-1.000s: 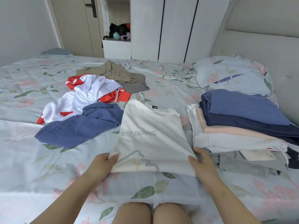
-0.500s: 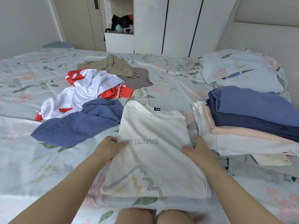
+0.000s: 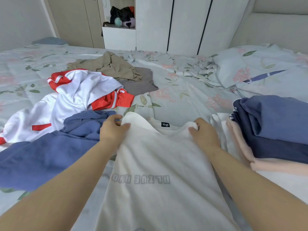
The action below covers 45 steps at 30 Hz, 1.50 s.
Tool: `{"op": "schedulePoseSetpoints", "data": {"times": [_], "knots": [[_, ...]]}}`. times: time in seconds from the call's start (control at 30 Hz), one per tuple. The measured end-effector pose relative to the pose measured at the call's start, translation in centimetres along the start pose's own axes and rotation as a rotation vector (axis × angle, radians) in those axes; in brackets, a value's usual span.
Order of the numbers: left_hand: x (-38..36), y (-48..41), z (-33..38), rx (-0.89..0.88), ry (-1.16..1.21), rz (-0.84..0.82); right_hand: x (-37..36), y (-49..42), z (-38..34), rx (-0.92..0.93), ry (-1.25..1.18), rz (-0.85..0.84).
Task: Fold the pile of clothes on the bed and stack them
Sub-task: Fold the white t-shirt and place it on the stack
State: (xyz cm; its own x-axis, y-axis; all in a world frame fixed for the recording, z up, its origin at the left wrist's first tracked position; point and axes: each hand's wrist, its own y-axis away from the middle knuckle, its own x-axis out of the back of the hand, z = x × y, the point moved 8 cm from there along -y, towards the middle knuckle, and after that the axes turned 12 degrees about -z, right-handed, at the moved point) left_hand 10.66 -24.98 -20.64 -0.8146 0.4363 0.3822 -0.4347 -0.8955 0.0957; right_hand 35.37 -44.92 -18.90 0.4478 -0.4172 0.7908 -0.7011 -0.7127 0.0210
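Observation:
A cream T-shirt [image 3: 155, 164] with grey lettering lies flat on the bed in front of me, its sides folded in and its collar at the far end. My left hand [image 3: 113, 129] pinches its far left shoulder corner. My right hand [image 3: 203, 132] grips the far right shoulder corner. To the right stands a stack of folded clothes [image 3: 273, 130], blue on top, navy and peach below. Unfolded clothes lie to the left: a blue garment [image 3: 50, 154], a white and red jacket [image 3: 70, 99], a tan garment [image 3: 110, 65] and a grey one [image 3: 138, 82].
The bed has a floral cover [image 3: 180, 95]. A floral pillow [image 3: 260, 67] lies at the back right against a padded headboard [image 3: 275, 29]. White wardrobe doors [image 3: 183, 22] and an open shelf with dark items [image 3: 121, 17] stand beyond the bed.
Both hands slid from the T-shirt's near hem up along its sides to the shoulder corners and closed on them. The camera leaned forward and lower over the shirt.

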Motion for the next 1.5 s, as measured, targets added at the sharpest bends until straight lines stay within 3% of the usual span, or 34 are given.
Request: {"op": "schedulePoseSetpoints", "data": {"times": [0.17,0.33,0.47,0.53,0.63,0.7,0.87,1.07,1.17,1.27,1.37,1.5], "knots": [[0.2,-3.2,1.8,-0.097,0.224,0.07,3.5,-2.3,0.1,-0.029,-0.249,0.213],[-1.8,-2.9,-1.6,0.139,-0.007,-0.041,-1.4,-2.7,3.1,-0.223,-0.351,-0.106],[-2.0,-1.7,-2.5,0.151,-0.016,-0.103,-2.6,-1.9,4.7,-0.252,-0.467,-0.145],[-2.1,-1.5,-1.8,0.151,0.063,-0.125,-1.9,-1.6,4.5,-0.221,-0.555,-0.057],[-1.3,-1.8,-0.2,0.094,0.22,-0.043,1.1,-1.1,2.8,-0.113,-0.626,0.209],[-1.0,-1.8,0.1,0.073,0.205,-0.003,2.0,-1.2,1.9,-0.055,-0.616,0.248],[-2.7,-0.8,-2.7,0.141,0.046,-0.147,-1.7,-0.2,3.1,-0.187,-0.563,-0.069],[-2.0,5.0,-3.3,0.1,-0.037,-0.09,-2.1,4.8,3.5,-0.136,-0.449,-0.025],[-2.1,7.6,-4.5,0.17,-0.004,-0.14,-2.7,7.9,4.4,-0.189,-0.55,-0.093],[-2.4,8.9,-5.0,0.249,0.189,-0.257,-2.8,10.0,5.2,-0.292,-0.677,-0.14],[-2.8,9.5,-4.5,0.353,0.339,-0.325,-3.7,11.3,5.3,-0.376,-0.841,-0.277],[-3.0,9.5,-2.7,0.484,0.367,-0.456,-2.9,12.2,3.3,-0.443,-1.017,-0.437]]}}
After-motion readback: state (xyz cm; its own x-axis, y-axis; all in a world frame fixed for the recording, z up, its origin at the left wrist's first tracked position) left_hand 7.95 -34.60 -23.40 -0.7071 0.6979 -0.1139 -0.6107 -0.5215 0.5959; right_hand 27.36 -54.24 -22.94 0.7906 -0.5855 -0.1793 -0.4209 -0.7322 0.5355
